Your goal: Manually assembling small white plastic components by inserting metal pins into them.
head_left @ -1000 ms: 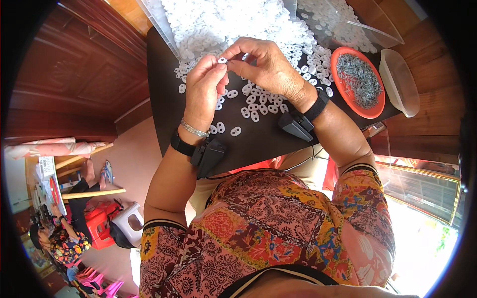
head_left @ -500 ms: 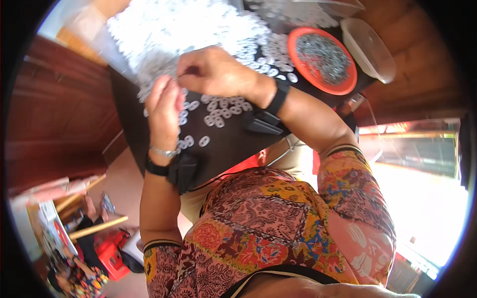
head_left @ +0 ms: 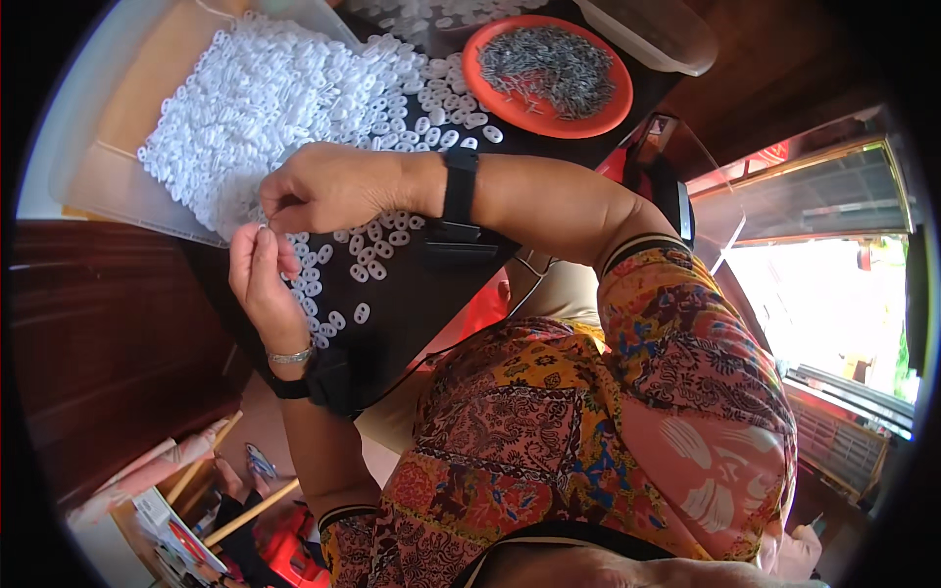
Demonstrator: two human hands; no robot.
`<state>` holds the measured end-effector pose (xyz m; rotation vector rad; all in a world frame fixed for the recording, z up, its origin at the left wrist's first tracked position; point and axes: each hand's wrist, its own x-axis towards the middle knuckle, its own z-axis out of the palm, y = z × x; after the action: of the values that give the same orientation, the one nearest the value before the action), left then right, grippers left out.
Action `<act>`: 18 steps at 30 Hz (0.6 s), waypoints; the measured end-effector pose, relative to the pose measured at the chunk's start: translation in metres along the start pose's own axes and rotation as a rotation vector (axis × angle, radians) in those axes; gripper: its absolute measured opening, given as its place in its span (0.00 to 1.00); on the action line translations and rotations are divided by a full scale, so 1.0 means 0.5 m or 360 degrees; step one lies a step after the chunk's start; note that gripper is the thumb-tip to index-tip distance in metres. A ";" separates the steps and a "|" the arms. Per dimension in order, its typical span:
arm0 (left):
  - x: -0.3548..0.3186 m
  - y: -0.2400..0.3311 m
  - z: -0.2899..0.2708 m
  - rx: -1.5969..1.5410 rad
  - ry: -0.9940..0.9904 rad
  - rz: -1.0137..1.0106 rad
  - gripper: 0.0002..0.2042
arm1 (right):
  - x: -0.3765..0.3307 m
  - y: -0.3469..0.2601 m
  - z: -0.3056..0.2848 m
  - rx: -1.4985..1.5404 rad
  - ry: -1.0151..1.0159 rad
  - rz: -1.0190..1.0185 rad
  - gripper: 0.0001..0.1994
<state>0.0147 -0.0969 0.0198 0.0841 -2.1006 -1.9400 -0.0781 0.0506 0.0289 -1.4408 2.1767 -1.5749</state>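
My left hand [head_left: 263, 284] and my right hand [head_left: 328, 191] meet at their fingertips over the near edge of a heap of small white plastic oval pieces [head_left: 265, 108], each with two holes. Both hands are closed in a pinch; whatever sits between the fingertips is too small and hidden to name. Loose oval pieces [head_left: 377, 245] lie scattered on the dark table [head_left: 392, 323] beside and below my hands. Beyond my right forearm, an orange plate [head_left: 505, 110] holds a mound of thin grey metal pins or screws [head_left: 559, 73].
A large clear plastic bin [head_left: 83, 167] surrounds part of the white heap at the far left. Another clear container [head_left: 652, 34] stands beyond the plate. A dark wooden panel [head_left: 98, 304] rises left of the table. A red stool [head_left: 294, 561] is at lower left, near a person's bare feet.
The whole view has shifted, so table, plate and hands appear farther left. My hands stay together at the fingertips, close to the heap.
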 end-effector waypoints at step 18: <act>0.025 -0.043 -0.008 -0.0125 0.0055 0.0121 0.09 | -0.130 -0.027 -0.241 -0.1120 0.0214 -0.0020 0.09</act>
<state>0.0004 -0.1059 0.0010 0.0214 -1.9743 -1.9594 -0.1006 0.1806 0.0677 -1.5134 2.9882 -0.9500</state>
